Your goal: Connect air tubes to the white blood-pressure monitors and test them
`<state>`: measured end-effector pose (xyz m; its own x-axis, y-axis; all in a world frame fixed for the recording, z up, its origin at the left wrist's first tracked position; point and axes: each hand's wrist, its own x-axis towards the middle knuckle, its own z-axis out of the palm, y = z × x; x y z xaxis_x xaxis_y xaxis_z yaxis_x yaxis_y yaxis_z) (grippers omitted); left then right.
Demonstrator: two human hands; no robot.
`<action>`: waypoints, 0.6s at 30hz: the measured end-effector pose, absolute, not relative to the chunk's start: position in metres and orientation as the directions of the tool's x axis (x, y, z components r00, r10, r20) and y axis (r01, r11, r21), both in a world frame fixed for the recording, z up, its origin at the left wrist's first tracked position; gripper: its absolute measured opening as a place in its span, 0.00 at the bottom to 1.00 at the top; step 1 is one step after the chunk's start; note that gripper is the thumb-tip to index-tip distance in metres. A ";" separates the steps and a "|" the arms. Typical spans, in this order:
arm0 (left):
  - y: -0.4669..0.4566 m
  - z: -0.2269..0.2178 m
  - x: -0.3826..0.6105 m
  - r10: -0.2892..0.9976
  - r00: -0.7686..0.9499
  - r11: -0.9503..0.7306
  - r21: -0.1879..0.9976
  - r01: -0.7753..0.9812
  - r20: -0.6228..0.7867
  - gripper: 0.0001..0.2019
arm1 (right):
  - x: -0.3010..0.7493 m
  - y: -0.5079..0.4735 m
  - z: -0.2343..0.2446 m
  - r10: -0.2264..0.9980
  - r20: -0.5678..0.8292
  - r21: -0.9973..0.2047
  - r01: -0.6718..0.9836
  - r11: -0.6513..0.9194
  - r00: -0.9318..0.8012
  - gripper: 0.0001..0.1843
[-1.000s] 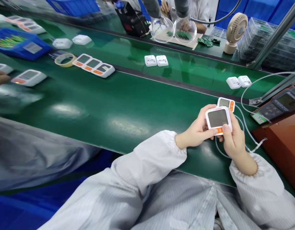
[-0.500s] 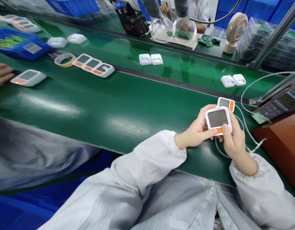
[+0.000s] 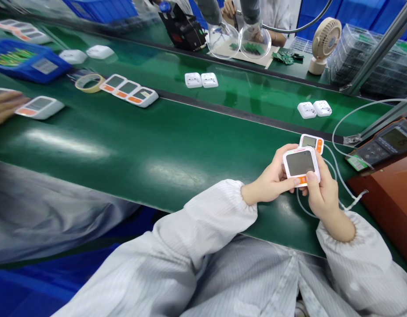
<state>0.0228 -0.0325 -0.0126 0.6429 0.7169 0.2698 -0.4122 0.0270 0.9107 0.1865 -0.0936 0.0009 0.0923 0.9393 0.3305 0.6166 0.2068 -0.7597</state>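
Holding a white device [image 3: 300,164] between left fingers [image 3: 288,184] and right fingers [image 3: 313,185].

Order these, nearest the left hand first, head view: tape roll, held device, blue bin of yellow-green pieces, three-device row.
1. Held device: touching the left hand.
2. Three-device row: leftward.
3. Tape roll: left of the row.
4. Blue bin: farther left.
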 end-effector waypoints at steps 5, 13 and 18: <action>-0.033 -0.012 0.022 0.721 0.640 0.016 0.917 -0.399 0.267 0.34 | 0.186 -0.094 0.002 0.938 0.333 -0.753 0.625 0.203 0.097 0.32; -0.032 -0.012 0.022 0.712 0.646 0.031 0.908 -0.419 0.274 0.33 | 0.186 -0.095 0.002 0.941 0.324 -0.746 0.638 0.190 0.099 0.33; -0.032 -0.011 0.022 0.713 0.646 0.028 0.908 -0.417 0.275 0.33 | 0.186 -0.094 0.003 0.937 0.337 -0.750 0.628 0.206 0.095 0.32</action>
